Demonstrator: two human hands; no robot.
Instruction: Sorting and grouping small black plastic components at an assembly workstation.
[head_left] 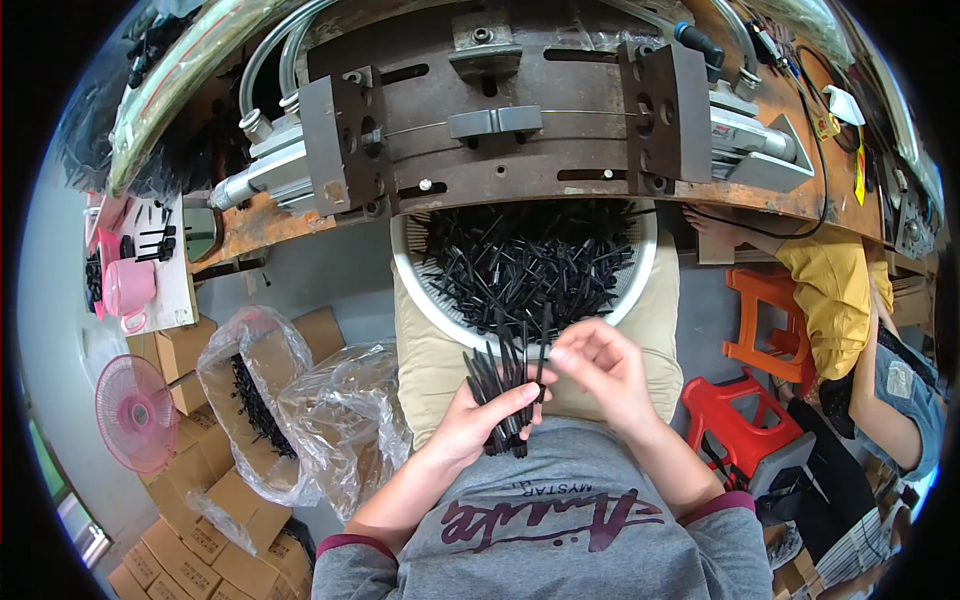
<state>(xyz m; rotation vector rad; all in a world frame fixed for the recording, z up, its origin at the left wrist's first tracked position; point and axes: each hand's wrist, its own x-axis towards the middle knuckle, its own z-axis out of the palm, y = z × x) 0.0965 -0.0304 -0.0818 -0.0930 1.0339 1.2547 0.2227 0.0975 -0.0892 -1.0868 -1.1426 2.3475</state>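
A fanned bundle of slim black plastic rods with thicker ends [508,375] is gripped in my left hand [475,415], thumb across the front. One rod stands apart at the bundle's right side, its lower end at my left fingertips. Close beside that rod is my right hand [610,375], its fingers loosely curled and apart; I see nothing held in it. Just beyond both hands, a white round basket [425,305] rests on my lap, heaped with many loose black rods [530,265] of the same kind.
A brown metal fixture [560,165] with cylinders at both sides sits on the wooden bench ahead. To the left are a plastic-lined carton [300,385], stacked boxes [180,560] and a pink fan [137,413]. Red [745,425] and orange stools [765,325] and another person [885,400] are right.
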